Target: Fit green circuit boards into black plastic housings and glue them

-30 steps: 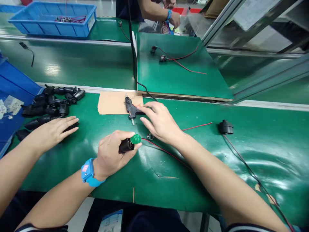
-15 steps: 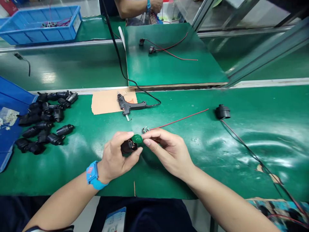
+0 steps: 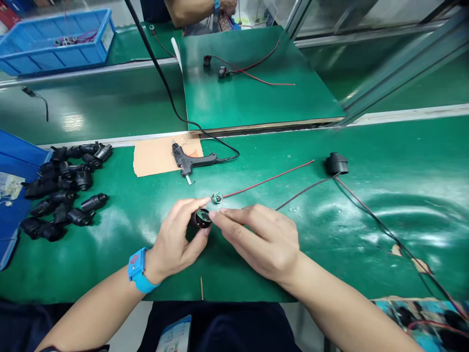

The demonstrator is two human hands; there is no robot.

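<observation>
My left hand (image 3: 179, 232) is closed round a black cylindrical housing (image 3: 196, 220), with its opening turned up toward me. In that opening sits a small round green circuit board (image 3: 202, 215), tilted and partly inside the rim. My right hand (image 3: 262, 234) has its fingertips together at the right edge of the board; the thumb is mostly hidden. Just beyond my fingers, a second small round board (image 3: 217, 197) lies on the bench with a red wire (image 3: 269, 182) running to the right.
Several black housings (image 3: 68, 183) lie at left beside a blue bin (image 3: 22, 151). A glue gun (image 3: 190, 160) rests on cardboard (image 3: 146, 159). At right stands a black cap (image 3: 336, 164) with wires. A co-worker's arm (image 3: 188, 11) shows behind a raised green board (image 3: 256, 105).
The green circuit board has gone from lying above the housing's mouth to sitting tilted in it. My right hand has turned palm-down, and a dark red wire now shows beyond it.
</observation>
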